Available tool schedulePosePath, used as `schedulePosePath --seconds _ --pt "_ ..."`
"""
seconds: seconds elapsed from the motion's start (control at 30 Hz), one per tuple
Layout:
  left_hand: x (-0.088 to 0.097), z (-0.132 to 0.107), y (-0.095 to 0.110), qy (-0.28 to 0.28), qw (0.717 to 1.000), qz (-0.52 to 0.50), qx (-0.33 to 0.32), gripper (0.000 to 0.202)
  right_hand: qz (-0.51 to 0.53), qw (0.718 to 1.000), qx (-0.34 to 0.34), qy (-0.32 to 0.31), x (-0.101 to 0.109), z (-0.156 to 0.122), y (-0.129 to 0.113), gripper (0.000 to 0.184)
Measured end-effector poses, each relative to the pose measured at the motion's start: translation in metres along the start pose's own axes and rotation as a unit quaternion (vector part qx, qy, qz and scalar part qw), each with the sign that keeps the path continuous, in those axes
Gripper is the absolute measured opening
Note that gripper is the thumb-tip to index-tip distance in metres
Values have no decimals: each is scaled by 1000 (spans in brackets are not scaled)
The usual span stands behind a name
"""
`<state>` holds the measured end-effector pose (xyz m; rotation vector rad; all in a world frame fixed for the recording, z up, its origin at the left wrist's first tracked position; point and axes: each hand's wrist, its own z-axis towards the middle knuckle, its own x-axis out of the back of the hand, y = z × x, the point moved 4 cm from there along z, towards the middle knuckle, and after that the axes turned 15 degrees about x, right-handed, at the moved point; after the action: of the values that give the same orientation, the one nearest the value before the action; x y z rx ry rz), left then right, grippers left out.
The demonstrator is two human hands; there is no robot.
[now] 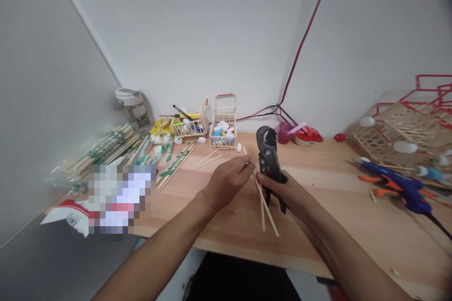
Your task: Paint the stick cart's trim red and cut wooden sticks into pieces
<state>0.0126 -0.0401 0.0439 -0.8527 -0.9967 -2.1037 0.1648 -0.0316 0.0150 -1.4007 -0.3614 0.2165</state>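
Observation:
My left hand (231,178) is closed, fingers pinched on a thin wooden chopstick (269,215) that slants down toward the table's front edge. A second stick (263,218) crosses just beside it; I cannot tell whether a hand holds that one. In my right hand (282,188), a black hand cutter (269,153) with a hooked jaw stands upright, its handles inside my fingers. The jaw points up and away, and the chopstick passes beside the tool, not between its blades. Further left, two short sticks (208,159) lie on the wooden table (226,228).
Wrapped chopsticks (102,148) pile up at left near a lidded cup (132,106). Two small stick carts (223,127) (190,126) holding bottle caps stand at the back. A blue glue gun (395,181) lies right, before stacked stick frames (413,122). A red-filled bowl (308,137) sits by the wall.

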Motion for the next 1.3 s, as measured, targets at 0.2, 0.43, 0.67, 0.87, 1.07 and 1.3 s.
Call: schedulePosePath --seconds 0.2,0.43,0.67,0.87,1.07,1.3 --pt "-3 0 -1 13 998 -56 11 29 -18 1000 -3 22 -1 1 1 38" --pt "0 7 -16 3 933 -274 231 24 -106 984 42 139 14 5 -12 42" --pt "-21 1 -2 -233 889 -315 238 19 -233 955 78 165 15 6 -15 36" --pt "-19 2 -4 -207 901 -314 216 14 -257 951 115 127 10 3 -20 29" --pt "-12 2 -2 -140 941 -258 169 16 -264 946 149 115 13 1 -22 25" --pt "-10 -2 0 -129 954 -220 159 18 -242 944 196 110 13 0 -20 25"
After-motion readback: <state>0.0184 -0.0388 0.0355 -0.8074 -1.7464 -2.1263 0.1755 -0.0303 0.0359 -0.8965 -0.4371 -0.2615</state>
